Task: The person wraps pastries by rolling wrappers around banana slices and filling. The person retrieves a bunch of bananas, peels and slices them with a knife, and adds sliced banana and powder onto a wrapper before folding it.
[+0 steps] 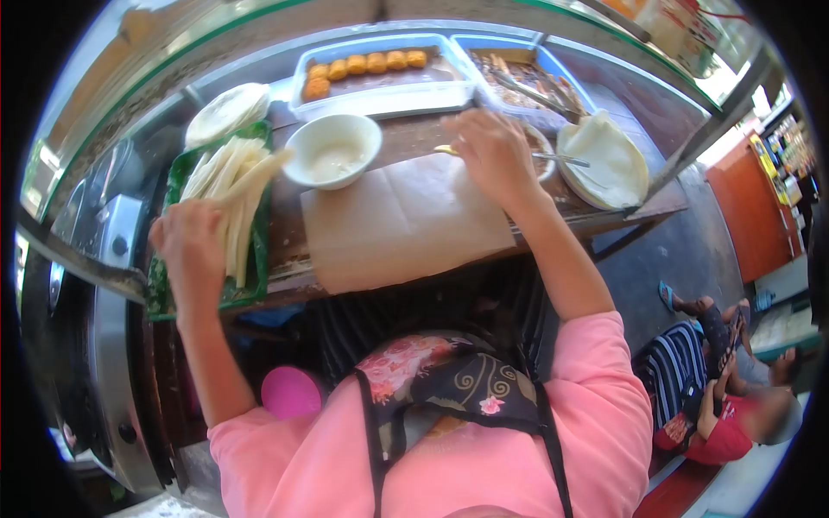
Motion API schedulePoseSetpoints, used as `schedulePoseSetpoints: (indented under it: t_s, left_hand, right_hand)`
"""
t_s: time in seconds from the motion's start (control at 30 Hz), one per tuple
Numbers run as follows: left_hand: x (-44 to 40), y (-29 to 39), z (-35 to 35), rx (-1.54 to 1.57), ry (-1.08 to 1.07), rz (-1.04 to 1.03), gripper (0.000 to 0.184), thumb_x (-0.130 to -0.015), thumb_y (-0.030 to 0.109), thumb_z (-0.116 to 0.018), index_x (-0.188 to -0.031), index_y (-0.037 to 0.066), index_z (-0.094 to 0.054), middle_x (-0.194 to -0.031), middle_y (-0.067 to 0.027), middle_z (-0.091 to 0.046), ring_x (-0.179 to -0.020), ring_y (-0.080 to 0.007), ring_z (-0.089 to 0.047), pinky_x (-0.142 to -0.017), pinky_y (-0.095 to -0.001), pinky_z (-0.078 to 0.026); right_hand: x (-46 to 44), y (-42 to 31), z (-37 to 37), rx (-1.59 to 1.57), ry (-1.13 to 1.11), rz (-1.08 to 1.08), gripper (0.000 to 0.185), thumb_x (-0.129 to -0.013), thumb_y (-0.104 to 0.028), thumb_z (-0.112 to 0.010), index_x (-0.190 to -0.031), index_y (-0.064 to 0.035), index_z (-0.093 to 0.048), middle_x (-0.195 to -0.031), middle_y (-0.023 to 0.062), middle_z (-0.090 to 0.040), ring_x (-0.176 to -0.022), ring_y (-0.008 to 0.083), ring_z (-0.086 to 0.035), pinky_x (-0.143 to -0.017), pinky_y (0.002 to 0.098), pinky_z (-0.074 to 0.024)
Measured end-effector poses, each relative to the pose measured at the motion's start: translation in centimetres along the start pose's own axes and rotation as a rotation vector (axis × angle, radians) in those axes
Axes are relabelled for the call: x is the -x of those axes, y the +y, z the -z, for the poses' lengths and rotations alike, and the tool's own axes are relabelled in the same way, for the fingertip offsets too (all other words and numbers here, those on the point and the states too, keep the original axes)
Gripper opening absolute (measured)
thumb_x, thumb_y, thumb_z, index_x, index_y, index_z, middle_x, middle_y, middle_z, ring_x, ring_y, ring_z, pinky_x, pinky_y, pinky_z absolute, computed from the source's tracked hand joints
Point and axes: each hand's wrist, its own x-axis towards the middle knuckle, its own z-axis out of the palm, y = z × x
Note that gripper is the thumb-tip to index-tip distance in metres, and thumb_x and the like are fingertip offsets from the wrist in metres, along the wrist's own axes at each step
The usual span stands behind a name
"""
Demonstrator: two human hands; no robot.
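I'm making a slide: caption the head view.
Left hand at tray of rolls, right hand by sheet, white bowl between.

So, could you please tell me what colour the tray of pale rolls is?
The tray is green; it shows best in the head view.

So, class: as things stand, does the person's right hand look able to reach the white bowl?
Probably yes: nothing tall stands between the right hand and the white bowl; the tabletop and flat brown sheet seem to leave the way free.
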Motion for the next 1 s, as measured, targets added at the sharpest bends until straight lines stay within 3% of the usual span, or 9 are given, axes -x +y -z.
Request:
schedulePoseSetpoints:
  t_s: [0.1, 0.13, 0.23, 0.33, 0.47, 0.67, 0.77, 0.87, 1.0]
  left_hand:
    - [-0.2, -4.0, -1.0, -0.202, -0.022, 0.191, 0.03, -0.096, 0.017, -0.059, -0.125, 0.012, -0.063, -0.12, -0.0075, -0.06, -0.12, -0.0273, -0.053, -0.105, -0.0458, -0.032]
    - [0.3, -4.6, -1.6, -0.26, 0.043, 0.22, 0.046, -0.098, 0.025, -0.059, -0.142, 0.012, -0.053, -0.139, -0.0101, -0.054, -0.132, -0.0299, -0.047, -0.111, -0.0486, -0.028]
    - [0.7, -0.7, -0.2, -0.082, 0.204, 0.009, 0.055, -0.099, 0.038, -0.056, -0.146, 0.01, -0.048, -0.146, -0.0131, -0.05, -0.135, -0.0324, -0.045, -0.111, -0.0502, -0.029]
    - [3.7, 4.6, -3.2, 0.262, -0.078, -0.086, 0.064, -0.099, 0.049, -0.05, -0.148, 0.008, -0.044, -0.15, -0.0166, -0.045, -0.136, -0.0363, -0.042, -0.112, -0.053, -0.03]
    - [4.7, 9.5, -6.8, 0.425, -0.313, -0.148, 0.069, -0.097, 0.051, -0.051, -0.15, 0.008, -0.04, -0.153, -0.0205, -0.039, -0.141, -0.0404, -0.037, -0.115, -0.0552, -0.026]
    - [4.2, 9.6, -10.2, 0.3, -0.433, -0.125, 0.075, -0.095, 0.058, -0.047, -0.152, 0.01, -0.038, -0.156, -0.0219, -0.036, -0.144, -0.0405, -0.033, -0.117, -0.0575, -0.022]
    - [3.8, 9.5, -10.4, 0.301, -0.479, -0.116, 0.076, -0.095, 0.06, -0.046, -0.152, 0.01, -0.039, -0.157, -0.0218, -0.035, -0.144, -0.0409, -0.032, -0.117, -0.0574, -0.021]
    - [3.7, 9.6, -10.3, 0.335, -0.44, -0.101, 0.077, -0.094, 0.059, -0.048, -0.151, 0.007, -0.039, -0.156, -0.0218, -0.036, -0.144, -0.0408, -0.032, -0.117, -0.057, -0.022]
    - [3.9, 10.0, -10.0, 0.556, -0.224, -0.065, 0.078, -0.095, 0.057, -0.052, -0.15, 0.002, -0.039, -0.152, -0.0222, -0.041, -0.14, -0.0407, -0.038, -0.115, -0.0526, -0.029]
  right_hand:
    - [-1.2, 3.8, 3.1, 0.244, 0.153, -0.147, 0.02, -0.084, -0.01, -0.065, -0.101, -0.0122, -0.076, -0.098, 0.009, -0.07, -0.102, 0.0289, -0.065, -0.092, 0.0429, -0.0488]
    - [-1.0, 5.8, 4.7, 0.279, 0.166, -0.234, 0.023, -0.084, -0.009, -0.064, -0.103, -0.0124, -0.076, -0.098, 0.0106, -0.071, -0.103, 0.0296, -0.065, -0.091, 0.0435, -0.0499]
    - [0.8, 13.0, 8.9, 0.522, 0.081, -0.488, 0.025, -0.083, -0.008, -0.06, -0.104, -0.0074, -0.074, -0.1, 0.0176, -0.071, -0.094, 0.0353, -0.068, -0.083, 0.0459, -0.0533]
    - [3.3, 19.2, 11.3, 0.73, -0.271, -0.943, 0.026, -0.085, -0.013, -0.061, -0.107, -0.0044, -0.072, -0.097, 0.0179, -0.071, -0.1, 0.034, -0.069, -0.092, 0.0445, -0.0534]
    - [7.7, 23.9, 10.3, 0.861, -0.144, -0.914, 0.034, -0.084, -0.016, -0.062, -0.116, -0.0044, -0.069, -0.102, 0.0243, -0.071, -0.101, 0.0349, -0.07, -0.092, 0.045, -0.0549]
    - [7.4, 23.9, 11.3, 0.582, -0.282, -1.012, 0.035, -0.082, -0.016, -0.066, -0.113, -0.0013, -0.07, -0.102, 0.0214, -0.073, -0.093, 0.032, -0.072, -0.089, 0.0387, -0.0551]
    - [6.4, 22.9, 12.8, 0.22, 0.078, -0.977, 0.031, -0.078, -0.016, -0.071, -0.106, -0.0014, -0.07, -0.098, 0.0173, -0.074, -0.088, 0.0277, -0.072, -0.082, 0.0353, -0.0547]
    - [3.9, 20.8, 13.7, -0.04, 0.514, -0.756, 0.019, -0.077, -0.004, -0.071, -0.095, -0.0036, -0.068, -0.093, 0.0078, -0.072, -0.091, 0.0193, -0.069, -0.078, 0.0318, -0.0531]
    - [-0.9, 8.5, 13.0, -0.151, 0.387, -0.277, 0.024, -0.082, 0.005, -0.06, -0.1, -0.0085, -0.068, -0.101, 0.0066, -0.073, -0.088, 0.0181, -0.07, -0.075, 0.0286, -0.053]
